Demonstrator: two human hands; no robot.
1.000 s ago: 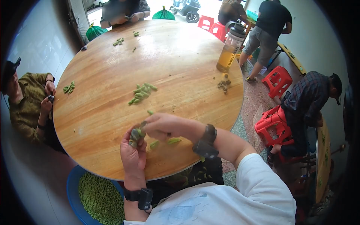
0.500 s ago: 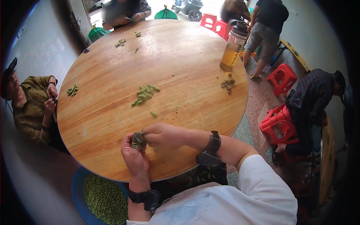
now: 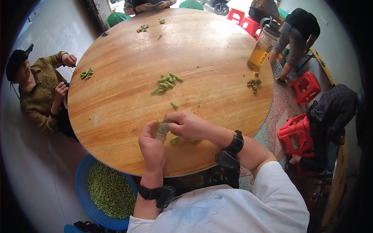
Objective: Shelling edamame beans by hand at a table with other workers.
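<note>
My left hand (image 3: 152,144) and my right hand (image 3: 189,123) meet above the near part of the round wooden table (image 3: 128,101). Both are closed, with fingertips and thumbs around a small greyish thing (image 3: 161,130), blurred and partly covered by the fingers. A few green bean pods (image 3: 175,140) lie just beneath my right hand, half hidden by it. Farther in, one loose pod (image 3: 174,105) rests by itself. Beyond that is a small heap of pods (image 3: 166,83) near the table's middle.
A blue tub (image 3: 80,182) of shelled green beans stands below the table's near left edge. At the right are a bottle of amber liquid (image 3: 261,52) and small brown lumps (image 3: 253,83). Another person (image 3: 42,93) sits at the left; red stools (image 3: 295,134) stand at the right.
The view has shifted, so the table sits higher and farther right. My hands stay together on the greyish thing. Pods beneath my right hand now show. The left-hand person's hands have moved apart.
</note>
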